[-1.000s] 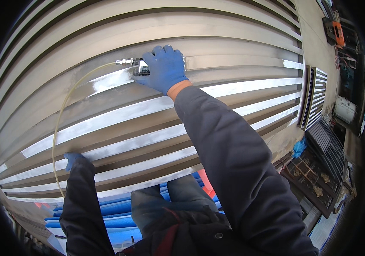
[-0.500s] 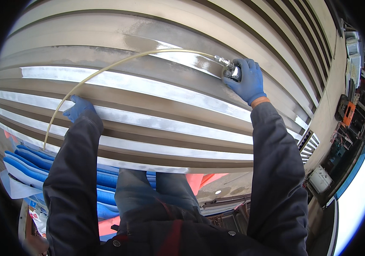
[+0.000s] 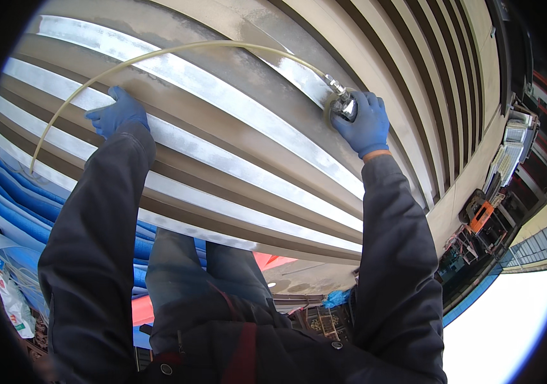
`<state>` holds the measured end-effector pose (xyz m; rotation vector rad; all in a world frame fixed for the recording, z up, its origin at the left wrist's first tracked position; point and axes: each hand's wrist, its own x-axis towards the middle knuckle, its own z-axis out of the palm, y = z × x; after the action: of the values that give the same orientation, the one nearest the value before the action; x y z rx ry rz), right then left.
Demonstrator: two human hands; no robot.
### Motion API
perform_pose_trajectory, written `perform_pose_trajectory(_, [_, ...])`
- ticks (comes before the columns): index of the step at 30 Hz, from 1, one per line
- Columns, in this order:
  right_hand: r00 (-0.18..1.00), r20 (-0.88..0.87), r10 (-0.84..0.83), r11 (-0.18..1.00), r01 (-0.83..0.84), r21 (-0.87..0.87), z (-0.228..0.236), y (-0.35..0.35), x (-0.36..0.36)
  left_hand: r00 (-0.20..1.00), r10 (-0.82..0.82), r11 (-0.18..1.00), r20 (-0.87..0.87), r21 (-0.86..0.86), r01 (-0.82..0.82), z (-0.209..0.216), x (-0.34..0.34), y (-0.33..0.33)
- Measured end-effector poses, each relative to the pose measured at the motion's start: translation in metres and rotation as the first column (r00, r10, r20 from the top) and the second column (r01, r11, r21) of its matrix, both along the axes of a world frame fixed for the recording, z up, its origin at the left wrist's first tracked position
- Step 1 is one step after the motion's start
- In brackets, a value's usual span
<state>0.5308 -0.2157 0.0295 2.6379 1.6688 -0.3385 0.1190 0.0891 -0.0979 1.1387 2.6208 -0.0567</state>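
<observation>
My right hand (image 3: 364, 123), in a blue glove, is closed around a small metal air sander (image 3: 346, 107). The tool's round pad is against a wide ribbed metal panel (image 3: 257, 148), beside a bright bare strip on one rib. From the sander's fitting a yellowish air hose (image 3: 216, 44) arcs over the panel to the lower left. My left hand (image 3: 120, 115), gloved the same, rests on the ribs inside the hose's curve, fingers apart and holding nothing. Several ribs are shiny and whitish; others are dull grey-beige. My right fingertips are partly hidden behind the tool.
Blue wavy sheets (image 3: 14, 208) lie at the lower left, by my legs, with a white printed bag (image 3: 14, 308) below them. Red-pink material (image 3: 142, 311) shows near my legs. Past the panel's right end stands an orange machine (image 3: 480, 218) among other equipment.
My view has turned, so the ribs now slope down to the right. The left hand appears higher and farther left. The right hand still holds the sander near the same bright patch.
</observation>
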Motion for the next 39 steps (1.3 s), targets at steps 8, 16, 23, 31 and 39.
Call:
perform_pose_trajectory(8, [0.998, 0.047, -0.047, 0.992, 0.052, -0.111, 0.002, 0.019, -0.009, 0.999, -0.032, 0.999, -0.002, -0.008, 0.032, -0.002, -0.005, 0.004])
perform_pose_trajectory(16, [0.996, 0.083, 0.014, 0.995, -0.006, -0.103, -0.004, 0.032, -0.022, 0.998, -0.066, 0.995, -0.017, 0.068, 0.067, -0.01, -0.008, 0.0])
perform_pose_trajectory(23, [0.998, 0.053, 0.045, 0.995, -0.04, -0.093, -0.016, 0.033, -0.033, 0.995, -0.083, 0.991, -0.058, 0.098, 0.088, -0.016, -0.01, 0.0])
perform_pose_trajectory(31, [0.995, 0.104, -0.015, 0.967, 0.041, -0.253, -0.004, 0.015, -0.034, 0.998, -0.063, 0.986, 0.019, 0.158, 0.059, -0.014, -0.008, -0.003])
perform_pose_trajectory(39, [0.995, 0.078, 0.055, 0.997, -0.051, -0.054, -0.02, 0.041, -0.032, 0.997, -0.065, 0.993, -0.029, 0.092, 0.068, -0.016, -0.008, 0.0])
